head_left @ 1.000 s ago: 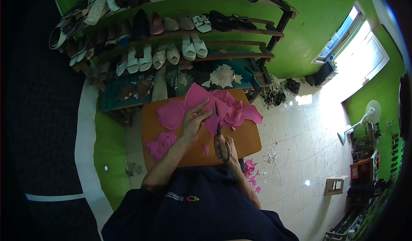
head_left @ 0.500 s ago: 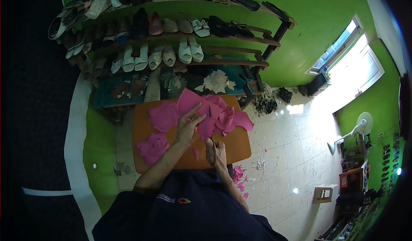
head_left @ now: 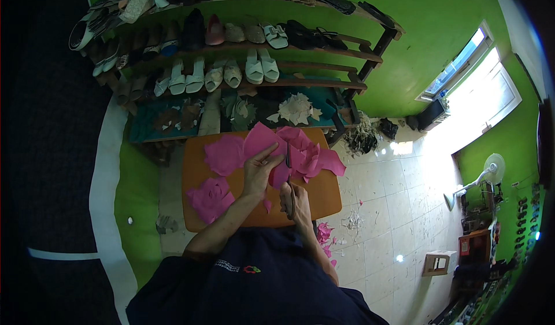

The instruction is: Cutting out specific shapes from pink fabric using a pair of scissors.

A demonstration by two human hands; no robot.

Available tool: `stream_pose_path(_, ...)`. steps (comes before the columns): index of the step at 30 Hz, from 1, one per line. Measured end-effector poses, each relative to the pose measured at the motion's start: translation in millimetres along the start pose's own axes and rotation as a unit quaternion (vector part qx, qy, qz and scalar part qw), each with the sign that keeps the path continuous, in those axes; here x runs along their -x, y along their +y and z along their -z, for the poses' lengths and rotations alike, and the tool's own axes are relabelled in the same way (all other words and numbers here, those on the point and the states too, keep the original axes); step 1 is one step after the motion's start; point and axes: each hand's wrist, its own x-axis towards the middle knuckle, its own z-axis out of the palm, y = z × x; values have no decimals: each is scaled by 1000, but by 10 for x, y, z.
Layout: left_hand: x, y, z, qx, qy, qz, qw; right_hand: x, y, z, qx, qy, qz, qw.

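Observation:
My left hand (head_left: 258,172) pinches a sheet of pink material (head_left: 263,140) between thumb and fingers, above an orange-brown table (head_left: 321,200). Gripped in my right hand (head_left: 300,202) are dark scissors (head_left: 288,155), their blades pointing away from me at the sheet, just right of my left fingertips. How far the blades are apart is hard to make out. Beyond the scissors lies a loose heap of curled pink pieces (head_left: 309,158). Two more pink piles, one farther (head_left: 224,155) and one nearer (head_left: 209,200), rest at the table's left. A small pink scrap (head_left: 267,206) lies near my left wrist.
A wooden rack (head_left: 324,82) with shoes, sandals and cut pieces stands behind the table against a green wall. Pink scraps (head_left: 325,232) and pale shavings (head_left: 352,220) litter the tiled floor at right. A white fan (head_left: 493,166) stands farther right.
The whole view has shifted slightly. The scissors' blades have moved a little against the pink sheet, and the sheet stays pinched in my left hand.

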Motion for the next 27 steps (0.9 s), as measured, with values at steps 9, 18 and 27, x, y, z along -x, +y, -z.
stream_pose_path(9,30,-80,48,-15,4,-24,1000,-40,-113,-19,-7,2,3,1000)
stream_pose_path(18,-23,-101,139,15,-20,-23,999,-6,-142,-1,-57,19,-43,997)
stream_pose_path(27,-27,-6,120,26,-23,-21,999,30,-240,60,-41,16,-36,998)
